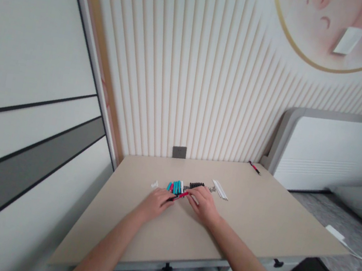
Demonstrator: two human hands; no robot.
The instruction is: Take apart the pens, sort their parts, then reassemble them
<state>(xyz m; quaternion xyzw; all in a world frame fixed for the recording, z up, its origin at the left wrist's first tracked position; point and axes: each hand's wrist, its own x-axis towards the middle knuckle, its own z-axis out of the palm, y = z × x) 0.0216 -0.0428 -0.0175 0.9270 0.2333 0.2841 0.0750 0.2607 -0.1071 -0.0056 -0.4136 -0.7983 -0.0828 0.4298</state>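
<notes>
Your left hand (155,204) and right hand (203,204) sit close together near the middle of a beige tabletop (268,215), with your forearms angling in from the lower corners of the view and your wrists low. Between your hands, a slim red-and-black stick (180,195) lies at a slant. The fingers (163,198) of your left hand are curled and closed around its dark end, apparently pinching it. The fingers (196,193) of your right hand are pressed together and reach toward its red end, but the view is too small to tell whether they grip it. Just beyond your hands, a tight row of teal pieces (175,187) sits beside a cluster of black pieces (196,185), and a bundle of white sticks (219,189) lies further right. A small white piece (154,185) rests beyond your left hand. So far, only the stick is at your hands, and these groups lie apart from them. A red-and-black pen (254,167) lies alone near the far edge, below a ribbed wall (191,72) with a dark socket (179,152).
</notes>
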